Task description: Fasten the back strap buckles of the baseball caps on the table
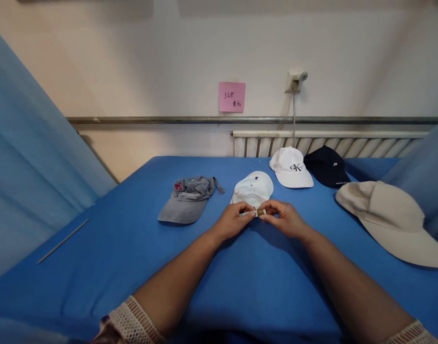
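A pale white cap (248,193) with a small dark blue logo lies in front of me, its back edge and strap turned towards me. My left hand (235,220) pinches the cap's white strap between thumb and fingers. From the other side, my right hand (284,219) grips the strap's end at a small brass-coloured buckle (261,212). Both sets of fingertips almost meet there and partly cover the strap. To the left of the hands sits a grey cap (190,198) with a red patch, its own strap sticking out.
A white cap with black letters (291,167) and a navy cap (326,165) stand at the back right, with a large beige cap (394,220) nearer. A thin stick (63,241) lies on the blue cloth (133,267) at left. Blue curtains (28,143) flank the surface; a radiator (265,143) is behind.
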Tool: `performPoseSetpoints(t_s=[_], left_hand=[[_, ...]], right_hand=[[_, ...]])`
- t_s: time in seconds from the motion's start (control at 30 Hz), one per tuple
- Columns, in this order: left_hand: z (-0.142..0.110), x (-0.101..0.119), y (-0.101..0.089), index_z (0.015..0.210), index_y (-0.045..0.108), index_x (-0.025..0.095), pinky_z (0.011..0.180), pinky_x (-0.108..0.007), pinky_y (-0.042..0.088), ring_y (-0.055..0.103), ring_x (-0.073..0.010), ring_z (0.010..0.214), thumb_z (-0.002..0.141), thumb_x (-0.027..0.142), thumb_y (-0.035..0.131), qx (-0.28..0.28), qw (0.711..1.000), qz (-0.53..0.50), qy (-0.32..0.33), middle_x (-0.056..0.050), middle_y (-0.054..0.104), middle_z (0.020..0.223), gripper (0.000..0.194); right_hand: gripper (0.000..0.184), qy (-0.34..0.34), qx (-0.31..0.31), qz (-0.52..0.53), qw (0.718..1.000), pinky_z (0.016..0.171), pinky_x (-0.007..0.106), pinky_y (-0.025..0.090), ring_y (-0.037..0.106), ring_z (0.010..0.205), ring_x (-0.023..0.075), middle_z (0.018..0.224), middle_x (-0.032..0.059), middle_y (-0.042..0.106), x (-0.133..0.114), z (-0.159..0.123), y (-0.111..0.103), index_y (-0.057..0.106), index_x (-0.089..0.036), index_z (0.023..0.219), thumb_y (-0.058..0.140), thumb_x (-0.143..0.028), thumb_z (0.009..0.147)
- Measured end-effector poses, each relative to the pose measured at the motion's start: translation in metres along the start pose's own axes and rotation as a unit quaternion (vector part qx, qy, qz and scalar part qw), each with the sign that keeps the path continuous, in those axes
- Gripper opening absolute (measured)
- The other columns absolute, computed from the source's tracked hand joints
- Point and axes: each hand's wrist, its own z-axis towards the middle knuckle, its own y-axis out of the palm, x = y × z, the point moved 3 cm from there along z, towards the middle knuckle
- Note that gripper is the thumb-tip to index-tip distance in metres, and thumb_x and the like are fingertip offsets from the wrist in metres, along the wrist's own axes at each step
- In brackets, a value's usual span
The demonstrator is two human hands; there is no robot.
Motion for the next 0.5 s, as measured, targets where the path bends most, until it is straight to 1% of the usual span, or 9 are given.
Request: performPoseSetpoints(t_s=[0.07,0.17,0.3,0.4,0.5], left_hand=[[-0.001,0.002,-0.004,0.085,0.069,0.014,0.070,-0.026,0.043,0.058,-0.0166,0.077,0.078,0.037,0.060,0.001,1.000,0.020,0.000,-0.004,0.068,0.081,0.026],[-0.001,0.001,-0.006,0.080,0.068,0.013,0.065,-0.025,0.040,0.054,-0.0142,0.069,0.078,0.038,0.060,-0.003,0.999,0.033,-0.011,-0.002,0.065,0.075,0.026],[-0.001,-0.003,0.000,0.077,0.067,0.013,0.063,-0.024,0.039,0.052,-0.0132,0.068,0.076,0.040,0.061,-0.010,1.000,0.005,-0.015,-0.001,0.063,0.072,0.027],[-0.001,-0.004,0.007,0.077,0.067,0.012,0.065,-0.025,0.041,0.053,-0.0136,0.069,0.076,0.039,0.061,-0.005,0.999,-0.032,-0.014,-0.002,0.064,0.074,0.027],[-0.001,-0.003,0.008,0.078,0.067,0.012,0.068,-0.026,0.043,0.056,-0.0147,0.071,0.077,0.036,0.061,0.008,0.999,-0.031,-0.009,-0.004,0.066,0.078,0.024]], right_hand=[[0.020,0.002,0.008,0.014,1.000,0.063,0.027,0.048,0.058,0.065,0.0140,0.076,0.0008,0.066,0.001,0.000,-0.002,0.065,-0.019,0.095,0.064,-0.032,0.079],[0.021,0.003,0.009,0.020,1.000,0.064,0.027,0.048,0.058,0.065,0.0138,0.075,0.0003,0.065,0.002,0.000,-0.003,0.064,-0.019,0.095,0.065,-0.032,0.079],[0.019,-0.006,0.003,0.004,1.000,0.062,0.026,0.047,0.055,0.063,0.0126,0.074,-0.0005,0.063,0.003,0.000,0.000,0.065,-0.020,0.093,0.065,-0.032,0.078],[0.021,-0.001,-0.001,0.019,1.000,0.065,0.028,0.048,0.058,0.068,0.0140,0.080,0.0012,0.066,0.004,0.000,0.002,0.065,-0.020,0.094,0.065,-0.033,0.078],[0.022,0.014,-0.001,0.036,0.999,0.066,0.028,0.049,0.059,0.070,0.0147,0.080,0.0009,0.066,0.006,0.000,0.004,0.065,-0.020,0.093,0.067,-0.034,0.077]])
